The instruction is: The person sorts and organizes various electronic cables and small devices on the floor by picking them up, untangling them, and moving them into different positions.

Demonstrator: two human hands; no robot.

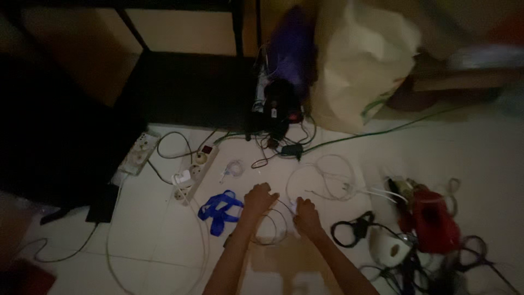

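Note:
Both my hands reach out over a pale tiled floor in dim light. My left hand point(260, 198) is closed around one side of a thin coiled cable point(271, 228) lying on the floor. My right hand point(307, 214) grips the other side of the same coil, fingers curled down. The coil loops between and below my wrists. A blue strap point(219, 208) lies just left of my left hand. A loose white cable point(325, 177) curls on the floor beyond my right hand.
A white power strip point(195, 170) with a plug in it and a second strip point(139, 153) lie at the left. A red tool point(432, 221), black cords point(355, 228) and a white round object point(388, 247) sit at the right. A pale bag point(360, 60) and dark devices point(281, 106) stand behind. A green wire point(382, 131) crosses the floor.

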